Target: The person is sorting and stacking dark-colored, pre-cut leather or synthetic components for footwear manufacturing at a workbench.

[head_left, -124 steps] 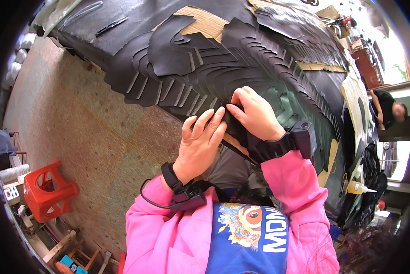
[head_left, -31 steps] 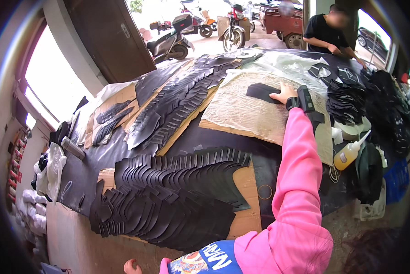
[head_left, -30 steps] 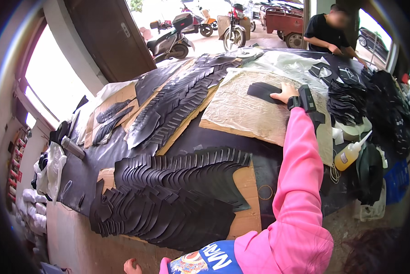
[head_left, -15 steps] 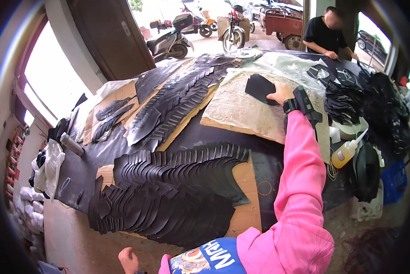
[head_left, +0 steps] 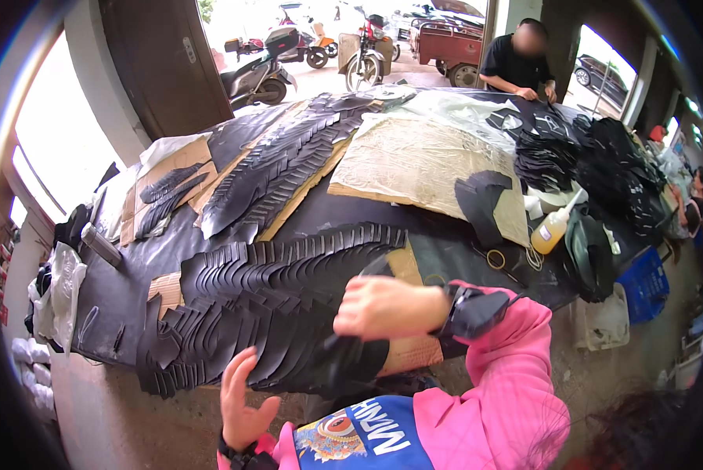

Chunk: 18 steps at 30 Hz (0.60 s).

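My right hand [head_left: 391, 307] hovers over the near stack, fingers curled downward. Beneath them shows a blurred black cut piece [head_left: 342, 348], apparently in their grip, though its outline melts into the stack. My left hand [head_left: 244, 403] is at the near table edge, fingers spread and holding nothing. Between and beyond my hands, overlapping black cut pieces [head_left: 242, 313] fan out in rows on cardboard [head_left: 410, 352]. To the right, a few dark cut pieces [head_left: 484, 205] lie on the near right corner of a wrinkled, cream-covered board [head_left: 414, 160].
More fanned black pieces [head_left: 289, 153] stretch across the table behind. A squeeze bottle [head_left: 551, 231], yellow tape ring [head_left: 495, 259] and heaped black material [head_left: 547, 160] are at right. A metal flask [head_left: 101, 245] lies left. Another person [head_left: 521, 63] works at the far right end.
My right hand has come back from the cream board to the near stack, and the black piece no longer shows on that board. My left hand has risen and spread its fingers. The view has shifted.
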### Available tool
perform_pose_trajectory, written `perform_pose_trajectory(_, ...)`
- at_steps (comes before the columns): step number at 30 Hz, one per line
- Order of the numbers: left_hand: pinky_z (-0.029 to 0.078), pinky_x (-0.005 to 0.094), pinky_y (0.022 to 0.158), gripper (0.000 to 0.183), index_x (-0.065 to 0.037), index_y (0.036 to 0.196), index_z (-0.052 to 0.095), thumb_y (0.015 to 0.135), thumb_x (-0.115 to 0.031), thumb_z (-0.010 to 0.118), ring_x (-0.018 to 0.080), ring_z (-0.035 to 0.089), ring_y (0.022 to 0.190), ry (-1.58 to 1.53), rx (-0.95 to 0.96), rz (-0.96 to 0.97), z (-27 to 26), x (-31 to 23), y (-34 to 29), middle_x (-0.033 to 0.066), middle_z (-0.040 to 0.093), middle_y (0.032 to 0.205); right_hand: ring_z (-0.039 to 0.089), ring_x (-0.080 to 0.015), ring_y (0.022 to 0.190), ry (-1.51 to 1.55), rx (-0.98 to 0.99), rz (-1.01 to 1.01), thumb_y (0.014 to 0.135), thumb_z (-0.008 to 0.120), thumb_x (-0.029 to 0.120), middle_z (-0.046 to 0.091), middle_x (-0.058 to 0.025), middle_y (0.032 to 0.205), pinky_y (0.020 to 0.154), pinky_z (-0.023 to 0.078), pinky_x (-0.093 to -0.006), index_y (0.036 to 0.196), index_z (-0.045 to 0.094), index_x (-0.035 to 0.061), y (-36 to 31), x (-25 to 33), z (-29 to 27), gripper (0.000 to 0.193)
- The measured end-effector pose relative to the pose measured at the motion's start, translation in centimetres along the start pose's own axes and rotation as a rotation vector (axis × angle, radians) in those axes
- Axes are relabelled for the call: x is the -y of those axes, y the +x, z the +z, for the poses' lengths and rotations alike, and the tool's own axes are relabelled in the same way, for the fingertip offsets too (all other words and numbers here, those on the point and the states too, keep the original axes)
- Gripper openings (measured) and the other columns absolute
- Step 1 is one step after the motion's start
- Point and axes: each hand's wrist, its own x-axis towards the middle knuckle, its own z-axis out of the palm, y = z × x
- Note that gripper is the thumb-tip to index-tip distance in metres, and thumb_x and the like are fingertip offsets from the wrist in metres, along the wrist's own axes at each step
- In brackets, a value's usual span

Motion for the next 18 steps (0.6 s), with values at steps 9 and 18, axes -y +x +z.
perform_pose_trajectory(9, 0.044, 0.0326, 0.082, 0.045, 0.003, 0.106, 0.051, 0.072, -0.020, 0.068, 0.0241, 0.056, 0.096, -0.435, 0.760, -0.188, 2.7, -0.6, 1.5, 0.0162, 0.058, 0.096, 0.056, -0.0165, 0.076, -0.147, 0.026, 0.014, 0.068, 0.056, 0.015, 0.056, -0.0009, 0.067, 0.095, 0.033, -0.0379, 0.068, 0.056, 0.0088, 4.4, 8.9, 1.6, 0.007)
perform_pose_trajectory(18, 0.044, 0.0267, 0.084, 0.030, 0.001, 0.117, 0.045, 0.088, -0.007, 0.050, 0.0140, 0.052, 0.099, -0.862, 0.351, -0.390, 5.9, 0.0, -3.2, 0.0061, 0.054, 0.108, 0.042, -0.0207, 0.119, -0.419, -0.232, -0.130, 0.071, 0.055, 0.016, 0.051, -0.0035, 0.117, 0.107, 0.021, -0.0464, 0.096, 0.054, 0.0108, 4.4, 10.5, 1.3, 0.026)
